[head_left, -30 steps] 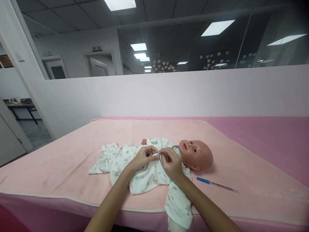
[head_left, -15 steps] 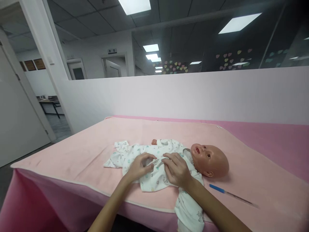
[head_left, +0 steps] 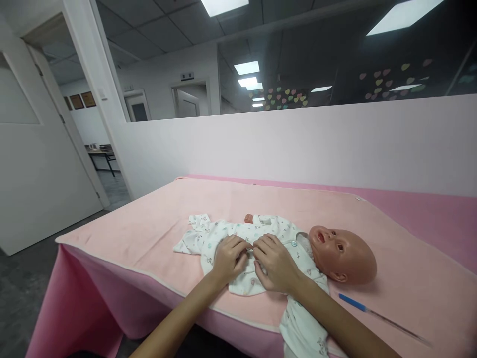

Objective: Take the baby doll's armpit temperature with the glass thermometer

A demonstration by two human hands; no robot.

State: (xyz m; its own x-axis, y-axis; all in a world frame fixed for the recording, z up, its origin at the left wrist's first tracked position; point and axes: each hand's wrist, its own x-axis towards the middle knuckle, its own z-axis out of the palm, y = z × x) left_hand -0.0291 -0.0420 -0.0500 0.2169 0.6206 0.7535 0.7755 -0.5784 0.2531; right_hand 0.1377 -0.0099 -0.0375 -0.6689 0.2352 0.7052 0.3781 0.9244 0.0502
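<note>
A baby doll [head_left: 343,254] lies on its back on a pink blanket [head_left: 149,223], head to the right. It wears a white patterned romper [head_left: 216,236]. My left hand [head_left: 229,258] and my right hand [head_left: 274,263] meet over the doll's belly, fingers curled and pinching the front edges of the romper together. One sleeve of the romper [head_left: 301,328] hangs over the near table edge under my right forearm. The doll's small hand [head_left: 248,218] shows at the far side.
A blue-capped pen-like stick [head_left: 376,313] lies on the blanket right of the doll. A low white partition wall [head_left: 298,144] runs behind the table. An open doorway and white door [head_left: 44,164] stand at left. The table's near edge drops off just before my forearms.
The view has swung left, so doll and table sit further right in frame. My hands have shifted slightly down the romper front, still pinching the cloth.
</note>
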